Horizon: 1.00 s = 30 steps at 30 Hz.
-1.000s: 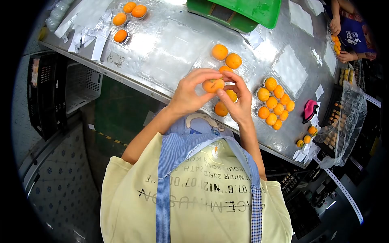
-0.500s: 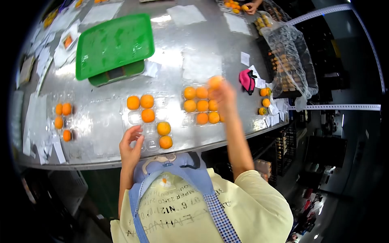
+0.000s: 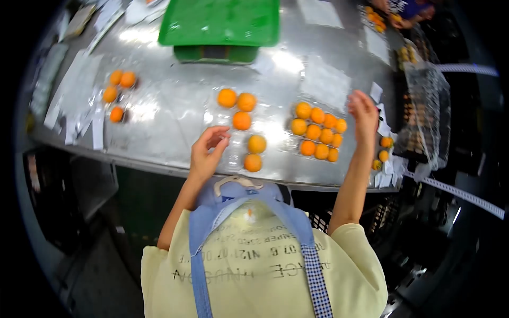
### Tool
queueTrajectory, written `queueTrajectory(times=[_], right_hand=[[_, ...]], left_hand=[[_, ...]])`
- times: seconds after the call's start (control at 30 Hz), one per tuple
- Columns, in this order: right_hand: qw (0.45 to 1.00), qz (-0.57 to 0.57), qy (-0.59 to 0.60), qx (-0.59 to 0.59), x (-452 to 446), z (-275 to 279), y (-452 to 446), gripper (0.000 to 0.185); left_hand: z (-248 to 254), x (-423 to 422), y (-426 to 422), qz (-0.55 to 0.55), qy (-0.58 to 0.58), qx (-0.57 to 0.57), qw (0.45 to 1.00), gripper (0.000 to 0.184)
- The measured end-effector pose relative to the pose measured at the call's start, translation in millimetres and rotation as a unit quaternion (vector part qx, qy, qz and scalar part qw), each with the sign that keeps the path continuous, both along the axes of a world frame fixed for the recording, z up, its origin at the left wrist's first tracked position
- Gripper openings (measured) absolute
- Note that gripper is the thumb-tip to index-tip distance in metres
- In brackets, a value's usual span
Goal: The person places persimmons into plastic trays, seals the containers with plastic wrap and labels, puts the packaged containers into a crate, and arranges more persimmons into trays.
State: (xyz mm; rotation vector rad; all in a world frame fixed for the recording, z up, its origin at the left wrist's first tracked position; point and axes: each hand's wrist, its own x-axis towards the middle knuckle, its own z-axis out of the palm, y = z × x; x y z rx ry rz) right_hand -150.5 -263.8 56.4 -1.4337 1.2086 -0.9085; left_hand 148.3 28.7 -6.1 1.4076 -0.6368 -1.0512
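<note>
My left hand point(image 3: 210, 152) hovers by the near left part of a clear plastic tray point(image 3: 233, 153), thumb and fingers apart, holding nothing. That tray carries several round orange fruits point(image 3: 242, 121), with some of its cups bare. To the right, another clear tray holds close rows of the same fruit point(image 3: 313, 131). My right hand point(image 3: 364, 114) is just beyond this tray's right side, raised over the table, fingers loosely bent and apart with nothing visible in them. Whether the fruits are oranges or persimmons I cannot tell.
A green tray on a green box point(image 3: 220, 24) stands at the back. More orange fruits point(image 3: 110, 94) sit at the left. Paper slips and a few fruits point(image 3: 383, 156) lie at the right edge, near a plastic-covered crate point(image 3: 424, 116). Another person's hand point(image 3: 402, 22) is at far right.
My right hand has let go of the fruit it held over the right tray and moved off to the right. The camera view has shifted and turned. My left hand stays by its tray.
</note>
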Motion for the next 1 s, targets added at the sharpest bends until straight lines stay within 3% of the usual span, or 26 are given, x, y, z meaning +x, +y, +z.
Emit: queueTrajectory(times=[0.13,0.27,0.37,0.47,0.67,0.77,0.87,0.93,1.0], right_hand=[[0.974,0.186,0.124,0.034,91.9,-48.8,56.9,0.025],[0.935,0.288,0.194,-0.073,152.4,-43.2,85.8,0.027],[0.916,0.306,0.217,-0.143,170.9,-46.3,89.9,0.029],[0.904,0.309,0.266,-0.131,174.0,-53.0,102.7,0.030],[0.809,0.337,0.400,-0.267,180.2,-45.5,147.1,0.035],[0.809,0.310,0.372,-0.332,178.9,-58.6,151.7,0.038],[0.858,0.300,0.337,-0.243,174.2,-57.3,150.8,0.047],[0.914,0.313,0.235,-0.104,169.4,-46.0,149.7,0.050],[0.935,0.325,0.141,-0.027,165.4,-35.3,154.0,0.053]], left_hand=[[1.6,5.8,8.4,0.073,0.072,0.011,0.995,0.023],[-3.5,11.9,14.6,0.131,0.079,0.010,0.988,0.021],[-2.2,12.8,19.0,0.149,0.093,0.011,0.984,0.018],[-8.4,13.4,23.5,0.152,0.098,0.002,0.983,0.016],[-14.0,15.5,21.7,0.151,0.102,-0.001,0.983,0.014],[-13.8,15.4,18.7,0.137,0.098,0.004,0.986,0.014],[-15.7,15.4,16.4,0.107,0.101,0.009,0.989,0.019],[-12.0,16.3,14.1,0.077,0.117,0.017,0.990,0.024],[2.1,15.9,10.4,0.030,0.217,0.003,0.976,0.033]])
